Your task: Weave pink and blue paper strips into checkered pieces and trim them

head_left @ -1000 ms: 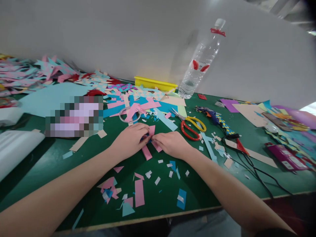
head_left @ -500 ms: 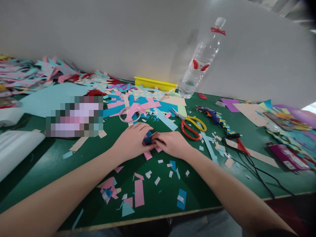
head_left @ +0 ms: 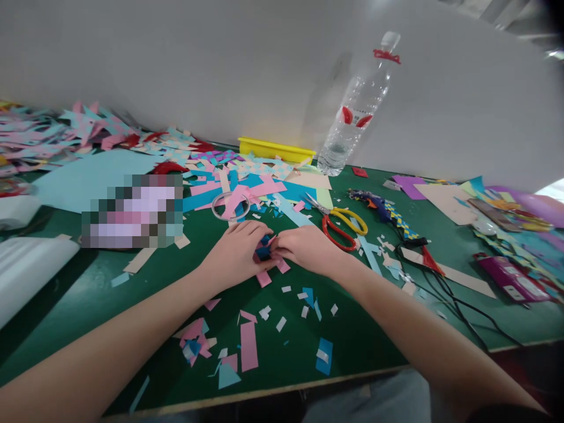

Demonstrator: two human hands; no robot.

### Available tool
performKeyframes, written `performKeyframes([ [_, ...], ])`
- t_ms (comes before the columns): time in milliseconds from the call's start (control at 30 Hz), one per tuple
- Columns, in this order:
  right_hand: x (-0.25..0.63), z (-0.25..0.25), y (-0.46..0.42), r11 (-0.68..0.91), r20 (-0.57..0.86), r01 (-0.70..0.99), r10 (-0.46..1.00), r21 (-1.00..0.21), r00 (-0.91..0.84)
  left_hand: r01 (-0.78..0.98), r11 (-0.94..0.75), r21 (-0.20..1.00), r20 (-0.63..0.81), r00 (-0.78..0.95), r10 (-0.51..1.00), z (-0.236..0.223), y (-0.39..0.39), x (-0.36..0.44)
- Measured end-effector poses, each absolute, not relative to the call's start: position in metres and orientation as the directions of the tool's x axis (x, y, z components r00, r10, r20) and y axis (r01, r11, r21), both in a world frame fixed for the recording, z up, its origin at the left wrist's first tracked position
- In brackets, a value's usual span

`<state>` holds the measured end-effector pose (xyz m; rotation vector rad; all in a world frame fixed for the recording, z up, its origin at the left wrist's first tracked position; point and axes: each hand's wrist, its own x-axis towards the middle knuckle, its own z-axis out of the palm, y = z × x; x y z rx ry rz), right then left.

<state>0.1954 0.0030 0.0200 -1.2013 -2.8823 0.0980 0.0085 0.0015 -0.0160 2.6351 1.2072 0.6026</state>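
I'm cupping blue-and-pink paper strips (head_left: 263, 253) in my left hand (head_left: 234, 251), pinching an edge with my right hand (head_left: 308, 249); probably folding, next tuck needing a steady hold.

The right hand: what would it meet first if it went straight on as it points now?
The right hand would probably meet the blue paper first, perhaps touching it now, then the left hand; exact depth is unclear.
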Motion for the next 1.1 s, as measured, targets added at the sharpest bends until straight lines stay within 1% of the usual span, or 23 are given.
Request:
performKeyframes([
  [167,0.187,0.035,0.008,0.734,-0.102,0.679,0.675,-0.001,-0.730,0.681,-0.665,0.306,0.294,0.596,0.747,-0.018,0.002,0.008],
  [300,0.184,0.036,0.009,0.706,-0.103,0.708,0.703,-0.006,-0.703,0.690,-0.665,0.286,0.293,0.598,0.746,-0.020,0.002,0.009],
  [467,0.186,0.032,0.008,0.731,-0.106,0.682,0.680,0.019,-0.726,0.691,-0.651,0.314,0.282,0.587,0.759,-0.020,0.004,0.010],
  [533,0.188,0.032,0.009,0.733,-0.125,0.681,0.675,-0.004,-0.727,0.689,-0.649,0.323,0.272,0.589,0.761,-0.020,0.005,0.010],
  [633,0.192,0.033,0.010,0.734,-0.139,0.675,0.663,-0.073,-0.736,0.691,-0.643,0.332,0.260,0.588,0.766,-0.020,0.005,0.011],
  [733,0.196,0.030,0.013,0.740,-0.114,0.655,0.645,-0.154,-0.756,0.697,-0.638,0.329,0.252,0.586,0.770,-0.020,0.006,0.010],
  [833,0.200,0.026,0.016,0.749,-0.079,0.629,0.628,-0.210,-0.774,0.699,-0.638,0.322,0.244,0.590,0.770,-0.020,0.006,0.010],
  [967,0.202,0.023,0.017,0.758,-0.060,0.607,0.612,-0.238,-0.789,0.703,-0.638,0.313,0.238,0.592,0.770,-0.019,0.006,0.010],
  [1100,0.203,0.022,0.017,0.759,-0.056,0.605,0.611,-0.240,-0.789,0.705,-0.639,0.309,0.239,0.593,0.769,-0.018,0.006,0.011],
])
